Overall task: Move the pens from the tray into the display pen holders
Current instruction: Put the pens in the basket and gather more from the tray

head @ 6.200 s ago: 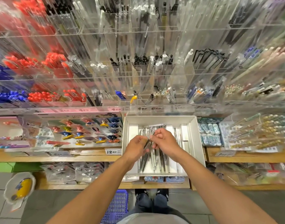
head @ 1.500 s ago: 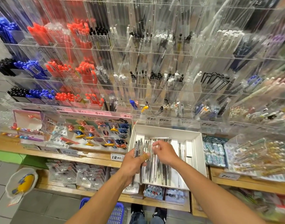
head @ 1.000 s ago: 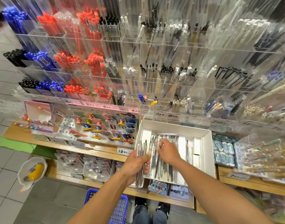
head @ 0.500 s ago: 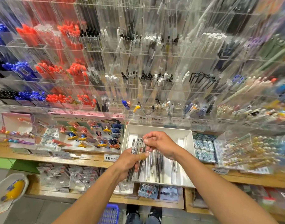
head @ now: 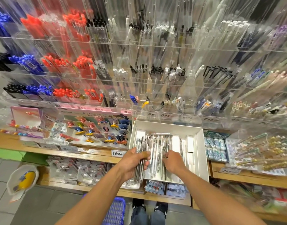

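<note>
A white cardboard tray (head: pixel 202 148) rests on the wooden shelf and holds several slim silver and black pens (head: pixel 157 148). My left hand (head: pixel 133 161) grips a bundle of pens (head: pixel 138 172) over the tray's left edge. My right hand (head: pixel 172 161) reaches down into the loose pens in the tray, fingers curled among them; blur hides whether it holds one. Clear acrylic display pen holders (head: pixel 155 88) rise in tiers above the tray, many partly filled.
Red, blue and black pens (head: pixel 64 93) fill holders at the left. A card display of clips (head: pixel 97 129) lies left of the tray, packaged erasers (head: pixel 215 148) and gold-tipped pens (head: pixel 259 151) to its right. A blue basket (head: pixel 115 211) stands on the floor.
My right hand has dropped from above the tray's top down into the loose pens. My left hand keeps its bundle. The camera has tilted, so the scene sits differently in frame.
</note>
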